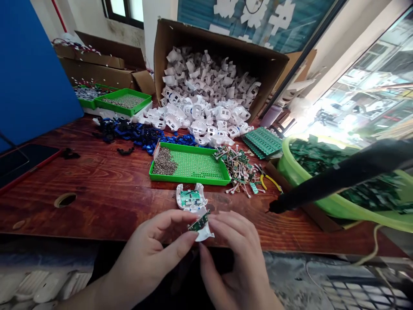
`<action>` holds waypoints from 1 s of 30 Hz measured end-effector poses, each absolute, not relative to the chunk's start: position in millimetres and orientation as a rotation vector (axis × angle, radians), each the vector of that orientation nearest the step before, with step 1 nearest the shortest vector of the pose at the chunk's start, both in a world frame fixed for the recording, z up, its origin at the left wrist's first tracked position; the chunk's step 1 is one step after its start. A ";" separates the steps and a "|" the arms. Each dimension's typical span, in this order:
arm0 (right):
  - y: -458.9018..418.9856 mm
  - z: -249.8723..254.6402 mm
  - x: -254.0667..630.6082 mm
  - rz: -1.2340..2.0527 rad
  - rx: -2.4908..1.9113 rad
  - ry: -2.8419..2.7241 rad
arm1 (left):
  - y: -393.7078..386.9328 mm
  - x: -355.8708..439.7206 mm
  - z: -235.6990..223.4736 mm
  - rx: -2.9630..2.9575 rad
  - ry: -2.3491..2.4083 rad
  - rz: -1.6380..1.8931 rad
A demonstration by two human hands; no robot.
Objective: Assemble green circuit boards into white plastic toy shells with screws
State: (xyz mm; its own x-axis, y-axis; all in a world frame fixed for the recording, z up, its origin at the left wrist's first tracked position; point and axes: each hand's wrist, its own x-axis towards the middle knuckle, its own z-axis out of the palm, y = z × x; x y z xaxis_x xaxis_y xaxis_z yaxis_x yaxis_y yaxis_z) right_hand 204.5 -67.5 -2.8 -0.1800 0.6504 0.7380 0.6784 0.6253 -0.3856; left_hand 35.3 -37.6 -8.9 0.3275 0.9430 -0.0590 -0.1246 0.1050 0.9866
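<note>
My left hand (151,245) pinches a small green circuit board (200,222) between thumb and fingers, at the table's front edge. My right hand (240,243) is closed on a white plastic shell (205,235), which lies just under and behind the board. The board is tilted against the shell; whether it is seated in it I cannot tell. Just beyond my fingers, another white shell (179,200) with a green board (190,198) inside rests on the table.
A green tray (200,165) holds small screws (164,161). To its right lie wired boards (238,165) and yellow-handled pliers (271,181). White shells spill from a cardboard box (274,64). A black electric screwdriver (322,178) juts in before a light-green basin (348,209) of boards.
</note>
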 end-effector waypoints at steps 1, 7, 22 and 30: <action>-69.5 -3.9 206.3 0.082 -1.080 -1.804 | -37.8 32.4 -9.0 1.199 0.923 0.965; -75.3 -12.1 217.4 0.931 -1.083 -1.592 | -44.3 11.6 -13.5 1.744 0.879 1.034; -82.3 -25.7 210.5 0.792 -0.827 -1.730 | -61.2 -2.3 -29.4 2.236 0.709 1.321; -79.5 -21.4 211.4 0.759 -0.773 -1.788 | -63.3 -1.8 -24.3 2.380 0.760 1.273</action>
State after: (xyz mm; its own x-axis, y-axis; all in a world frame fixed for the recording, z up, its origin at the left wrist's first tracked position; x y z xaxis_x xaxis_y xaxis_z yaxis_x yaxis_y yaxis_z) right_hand 211.4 -79.5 -21.4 -0.2917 0.7886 0.5412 0.1583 0.5978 -0.7858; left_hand -1.8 -63.3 -24.3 0.4566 0.5974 0.6593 0.2969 -0.8009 0.5200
